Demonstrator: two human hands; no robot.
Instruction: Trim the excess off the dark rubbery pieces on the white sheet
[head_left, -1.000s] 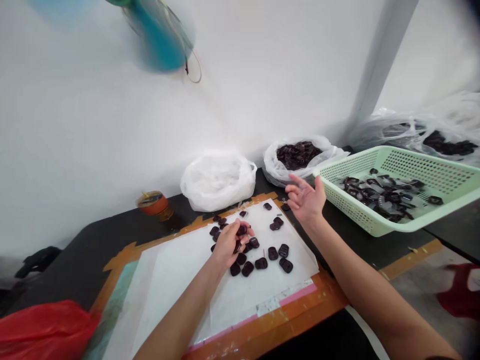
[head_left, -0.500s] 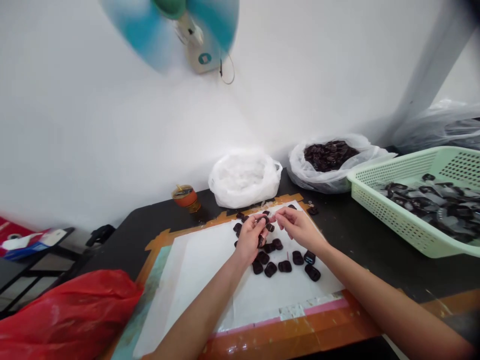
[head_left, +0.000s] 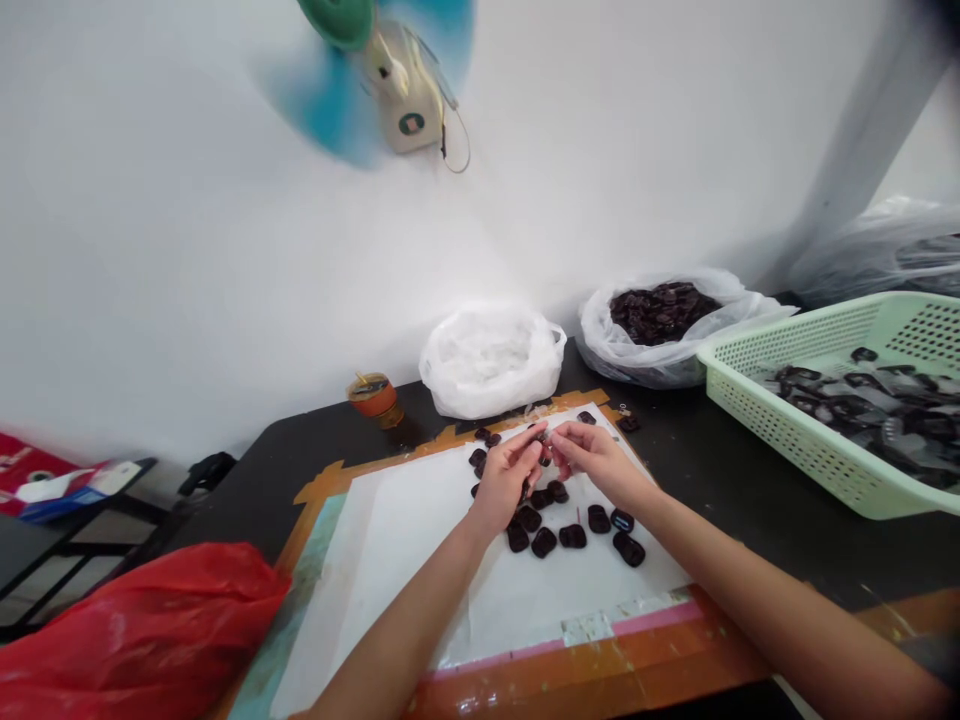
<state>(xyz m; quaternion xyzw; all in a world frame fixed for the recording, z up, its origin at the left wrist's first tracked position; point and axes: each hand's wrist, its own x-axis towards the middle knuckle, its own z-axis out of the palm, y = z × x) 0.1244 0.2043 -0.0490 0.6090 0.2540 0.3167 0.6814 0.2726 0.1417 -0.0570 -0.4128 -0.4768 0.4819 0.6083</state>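
My left hand (head_left: 506,475) is closed around a small dark plastic piece, mostly hidden by the fingers, above a white sheet (head_left: 405,560). Close against it, my right hand (head_left: 589,455) has its thumb and fingers pinched together at the same piece. Whatever lies between those right fingertips is too small to name. Several dark, rounded plastic pieces (head_left: 573,536) lie loose on the sheet around and below both hands. One of them (head_left: 622,520) shows a pale bluish stripe.
Behind the hands stands a white plastic bag (head_left: 491,385); another bag (head_left: 592,315) holds dark pieces. A green basket (head_left: 795,430) with dark and clear parts is at right. An orange-brown cup (head_left: 373,398) stands at the back. A red bag (head_left: 135,630) lies front left; a fan (head_left: 409,95) turns above.
My right fingertips have come in against the piece in my left hand, closing the small gap between the hands. The view has shifted slightly.
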